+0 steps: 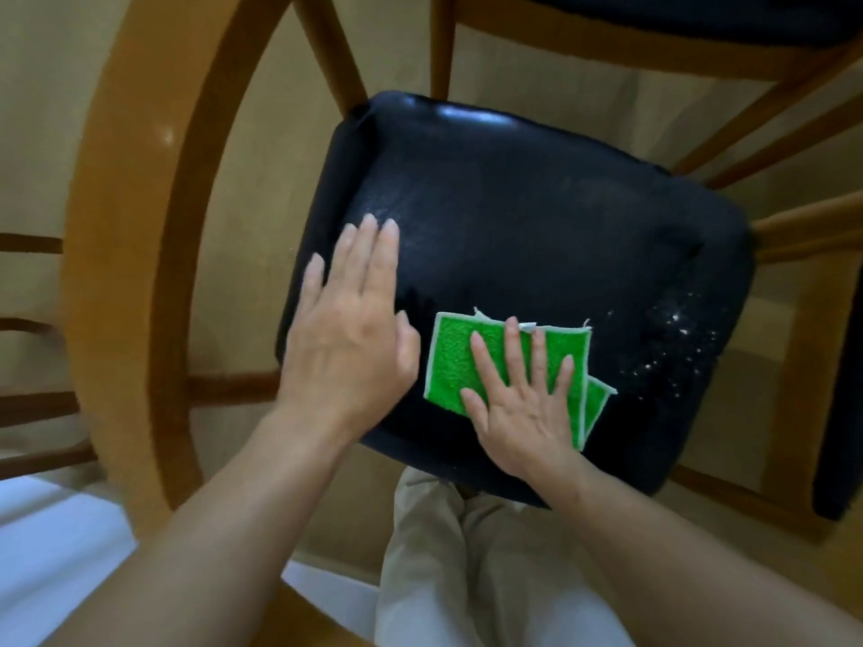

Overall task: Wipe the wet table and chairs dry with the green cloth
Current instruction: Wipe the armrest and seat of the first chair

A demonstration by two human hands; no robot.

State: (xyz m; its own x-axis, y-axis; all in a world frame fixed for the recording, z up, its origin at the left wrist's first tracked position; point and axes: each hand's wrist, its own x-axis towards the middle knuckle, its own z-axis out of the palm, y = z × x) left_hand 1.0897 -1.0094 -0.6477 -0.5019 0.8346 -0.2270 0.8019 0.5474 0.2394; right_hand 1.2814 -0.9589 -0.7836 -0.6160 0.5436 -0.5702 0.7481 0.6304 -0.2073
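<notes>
Right hand [523, 403] flat, fingers straight, pressing folded green cloth [455, 361] onto black padded chair seat [537, 217], near front edge. Left hand [348, 329] flat on seat, fingers straight. Droplets [672, 338] right of cloth.

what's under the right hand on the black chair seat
The green cloth, folded, lies flat on the black seat under the right hand, whose straight fingers press it down. The seat beneath the cloth is covered.

Two hands lie flat on one black seat [537, 217]: the left hand [348, 329] bare, the right hand [518, 394] on one green cloth [455, 361]. A second dark seat [700, 16] shows beyond the fingertips, a third [840, 413] past the right hand.
</notes>
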